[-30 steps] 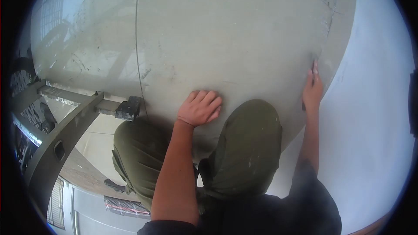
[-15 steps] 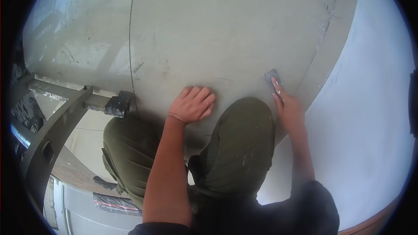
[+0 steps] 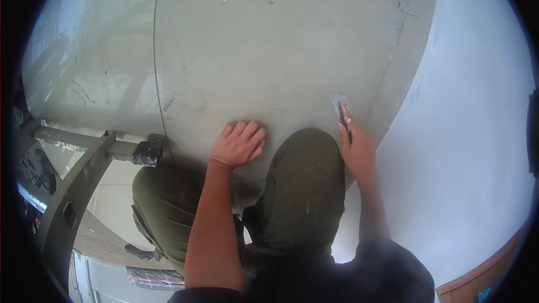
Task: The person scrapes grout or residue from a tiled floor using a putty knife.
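Note:
My right hand is closed around the dark handle of a putty knife, the index finger stretched along it toward the blade. The flat greyish blade lies at the surface of a large beige floor tile, a little left of the joint beside the wall. Whitish smears show on those fingers. My left hand rests on the same tile in a loose fist, knuckles up, and nothing shows in it. Its fingertips are hidden beneath. Between the two hands is my raised knee in olive trousers.
At left stands a metal ladder, its black-capped foot close to my other knee. A white wall runs along the right. Dark joints and specks mark the tiles. A brown wooden piece shows at lower right.
The view has shifted slightly, so floor and ladder sit a little differently. My right hand keeps hold of the putty knife, its blade now pointing more straight ahead. My left hand stays resting on the tile.

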`<move>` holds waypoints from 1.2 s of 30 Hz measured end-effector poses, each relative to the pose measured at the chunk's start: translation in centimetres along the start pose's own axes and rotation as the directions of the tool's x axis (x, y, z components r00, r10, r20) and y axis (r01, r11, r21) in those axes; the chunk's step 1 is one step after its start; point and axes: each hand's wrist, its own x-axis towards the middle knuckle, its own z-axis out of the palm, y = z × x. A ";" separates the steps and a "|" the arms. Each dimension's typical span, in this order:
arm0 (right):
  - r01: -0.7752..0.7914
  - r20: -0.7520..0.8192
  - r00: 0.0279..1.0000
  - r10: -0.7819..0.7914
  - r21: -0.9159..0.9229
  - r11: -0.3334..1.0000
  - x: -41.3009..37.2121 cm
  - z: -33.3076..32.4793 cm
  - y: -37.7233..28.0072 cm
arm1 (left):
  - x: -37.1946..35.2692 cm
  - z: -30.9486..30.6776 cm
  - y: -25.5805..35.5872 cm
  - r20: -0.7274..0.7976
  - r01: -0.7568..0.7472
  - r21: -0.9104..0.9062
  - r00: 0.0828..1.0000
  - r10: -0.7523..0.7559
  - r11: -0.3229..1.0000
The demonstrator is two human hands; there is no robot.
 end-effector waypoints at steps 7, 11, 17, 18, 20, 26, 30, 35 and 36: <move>-0.107 -0.104 0.989 0.103 -0.030 0.994 12.2 -2.2 -4.4 | 0.0 0.2 0.2 0.047 0.015 0.017 0.999 -0.015 1.000; -0.031 -0.141 0.989 0.040 0.066 0.997 3.9 -0.9 -1.1 | 0.2 0.1 0.2 0.056 0.023 0.007 0.998 -0.023 1.000; -0.220 -0.051 0.975 0.216 -0.085 0.972 8.3 -0.5 -2.0 | 0.3 0.0 0.2 0.043 -0.014 0.043 0.999 0.012 0.999; -0.178 -0.104 0.980 0.172 -0.052 0.983 11.7 -1.9 -1.7 | 0.4 0.1 0.2 0.050 -0.007 0.041 0.999 0.005 0.999; -0.156 -0.158 0.976 0.152 -0.017 0.988 12.2 -3.2 -0.9 | -0.4 -0.1 0.5 0.072 -0.015 0.029 0.997 0.013 0.999; -0.269 0.168 0.951 0.260 0.032 0.963 0.2 -0.6 -1.6 | 0.2 -0.1 0.4 0.056 -0.001 0.039 0.998 -0.001 0.999; -0.120 -0.121 0.986 0.118 -0.005 0.993 9.7 0.0 0.1 | 0.1 0.0 0.2 0.065 -0.009 0.053 0.998 0.006 0.999; -0.107 -0.166 0.980 0.111 0.034 0.994 15.1 -6.1 -1.4 | 0.2 -0.1 0.0 0.089 -0.010 0.036 0.996 0.006 0.999; -0.128 -0.134 0.982 0.132 0.036 0.991 11.6 -5.9 -1.9 | 0.1 0.0 0.1 0.081 -0.011 0.036 0.997 0.008 0.999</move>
